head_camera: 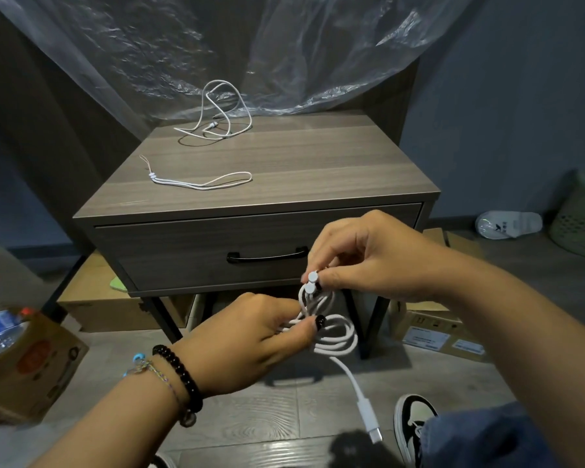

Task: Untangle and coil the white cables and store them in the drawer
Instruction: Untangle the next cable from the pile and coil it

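Lower centre of frame: left hand (250,339) pinches a coiled white cable (335,336), fingers curled round the loops. Right hand (368,258) just above pinches its round white fastener (312,276). Plug end (368,417) dangles below. Two more cables, loose cable (223,113) and looped cable (200,180), lie on the nightstand top (318,163), upper centre. Drawer (200,251) closed.

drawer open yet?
No, the drawer sits flush in the nightstand, shut, while both hands hold a coiled cable in front of it.
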Tool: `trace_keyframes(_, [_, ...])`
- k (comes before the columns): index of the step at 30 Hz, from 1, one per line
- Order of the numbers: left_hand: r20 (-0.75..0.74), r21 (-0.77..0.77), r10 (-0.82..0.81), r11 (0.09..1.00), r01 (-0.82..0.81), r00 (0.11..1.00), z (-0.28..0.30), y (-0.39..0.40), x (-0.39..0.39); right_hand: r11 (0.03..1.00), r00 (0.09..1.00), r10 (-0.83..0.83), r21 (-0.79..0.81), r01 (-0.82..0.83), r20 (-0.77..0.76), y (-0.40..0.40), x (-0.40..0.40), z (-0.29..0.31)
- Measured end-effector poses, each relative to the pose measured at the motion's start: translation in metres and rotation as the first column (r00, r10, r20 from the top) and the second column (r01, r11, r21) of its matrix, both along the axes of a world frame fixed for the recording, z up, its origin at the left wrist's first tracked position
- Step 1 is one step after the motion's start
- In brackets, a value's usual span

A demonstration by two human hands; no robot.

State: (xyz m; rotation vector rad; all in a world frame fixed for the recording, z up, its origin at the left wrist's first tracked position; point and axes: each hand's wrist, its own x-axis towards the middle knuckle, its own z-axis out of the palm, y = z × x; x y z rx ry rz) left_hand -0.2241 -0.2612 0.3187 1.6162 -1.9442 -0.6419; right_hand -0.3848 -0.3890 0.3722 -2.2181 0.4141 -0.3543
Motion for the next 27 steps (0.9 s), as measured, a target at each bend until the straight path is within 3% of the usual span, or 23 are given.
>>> trace_keyframes(2, [-0.215, 0.110, -0.021, 0.993, 0.046, 0.976, 0.005, 0.001, -0.005, 0.999, 1.000, -0.001, -0.051, 0.000, -0.011, -0.001, 0.000, -0.001])
trace_keyframes(5, [-0.493, 0.277, 0.046, 0.955, 0.107, 0.869, 0.011, 0.002, -0.011, 1.000, 1.000, 0.003, 0.022, -0.003, -0.003, -0.005, -0.003, 0.001])
trace_keyframes(8, [-0.518, 0.392, 0.174, 0.918, 0.052, 0.837, 0.017, -0.009, -0.016, 0.985, 0.999, 0.008, 0.174, -0.001, -0.040, -0.008, -0.006, 0.002])
trace_keyframes(10, [-0.610, 0.406, 0.293, 0.914, -0.027, 0.737, 0.017, -0.011, -0.015, 0.963, 0.998, 0.022, 0.269, -0.005, -0.059, -0.008, -0.006, 0.001])
trace_keyframes(11, [-0.744, 0.359, 0.281, 0.933, 0.008, 0.607, 0.017, -0.010, -0.013, 0.948, 0.998, 0.032, 0.319, -0.012, -0.060, -0.007, -0.005, 0.000])
trace_keyframes(13, [-0.959, 0.211, 0.159, 0.953, 0.216, 0.233, 0.021, -0.002, -0.008, 0.915, 0.997, 0.054, 0.402, -0.029, -0.052, -0.002, -0.001, -0.002])
trace_keyframes(15, [-0.990, 0.014, 0.073, 0.901, 0.433, -0.120, 0.022, 0.000, 0.001, 0.893, 0.997, 0.073, 0.447, -0.052, -0.029, 0.002, 0.003, -0.005])
trace_keyframes(16, [-0.974, -0.041, 0.065, 0.893, 0.448, -0.219, 0.022, -0.002, 0.006, 0.881, 0.997, 0.080, 0.468, -0.067, -0.009, 0.004, 0.005, -0.006])
trace_keyframes(18, [-0.956, -0.049, 0.060, 0.931, 0.361, -0.287, 0.022, -0.003, 0.014, 0.866, 0.997, 0.072, 0.494, -0.078, 0.031, 0.008, 0.008, -0.007])
trace_keyframes(21, [-0.973, 0.134, 0.129, 0.991, -0.014, -0.192, 0.030, 0.001, 0.010, 0.903, 0.995, 0.027, 0.425, -0.065, 0.095, 0.012, 0.011, -0.007])
trace_keyframes(23, [-0.962, 0.242, 0.209, 0.950, -0.195, -0.176, 0.032, 0.001, 0.007, 0.952, 0.990, 0.015, 0.301, -0.056, 0.138, 0.014, 0.011, -0.005])
trace_keyframes(27, [-0.905, 0.412, 0.354, 0.865, -0.285, -0.234, 0.025, -0.006, 0.012, 0.993, 0.986, -0.024, 0.117, 0.004, 0.166, 0.018, 0.009, -0.001])
